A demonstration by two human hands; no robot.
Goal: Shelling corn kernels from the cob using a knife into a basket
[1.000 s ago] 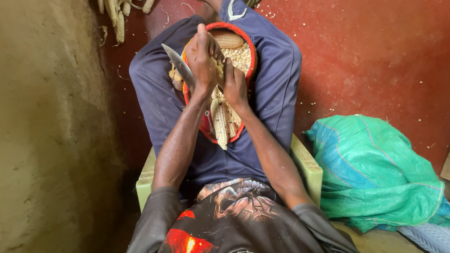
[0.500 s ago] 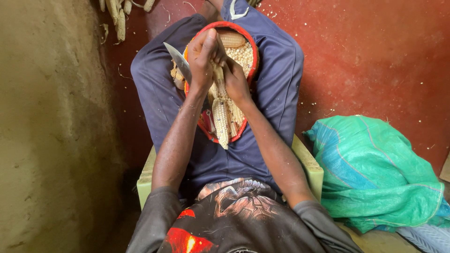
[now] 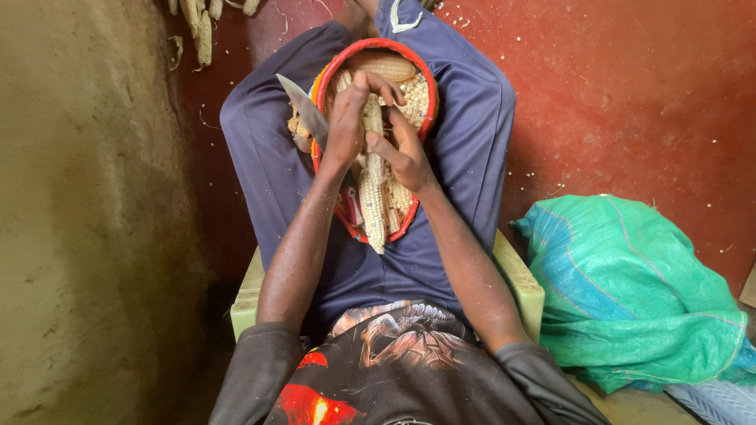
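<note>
Over the red basket [image 3: 422,102] on the lap: corn cob [image 3: 372,197] upright-ish, stiff, light, kernels bumpy so decent grip, but they shed. Left hand [image 3: 346,118] fingers closed on knife [image 3: 303,106] against cob top. Right hand [image 3: 405,153] fingers half-curled, steadying the cob's side. Best hold: mid-shaft, clear of blade.

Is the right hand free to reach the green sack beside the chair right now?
Probably not at once: the right hand is steadying the maize cob over the red basket. Nothing blocks the way to the green sack.
</note>
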